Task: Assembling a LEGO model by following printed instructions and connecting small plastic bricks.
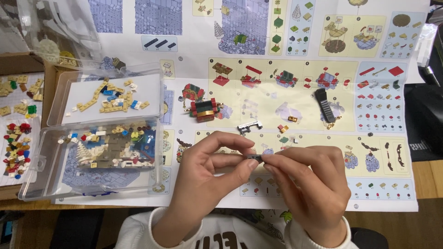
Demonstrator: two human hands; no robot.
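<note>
You had both hands together over the near edge of the instruction sheet (pixel 295 106), pinching one tiny grey brick piece (pixel 253 158) between them: your left hand (pixel 210 177) closed thumb and forefinger on its left end, and your right hand (pixel 309 184) met it from the other side with fingertips narrowed onto the right end. The piece sat right at the meeting point of your fingertips, almost hidden by them, so I could not tell for sure whether it was one part or two being pressed together. By the look of it, it would be very light, rigid hard plastic, smooth enough to squirt out of a loose pinch, and small enough to vanish among the printed pictures if dropped; a hold on the flat side faces, close to the ends, seemed the safest. Just beyond your fingertips lay a small silver-grey part (pixel 249 126), and further off, beyond your left hand, the red and green sleigh-like build (pixel 203 109). Well beyond your right hand rested the black ridged piece (pixel 325 106). Out to the left of your left hand stood the clear plastic box (pixel 92 157) with loose bricks inside.
</note>
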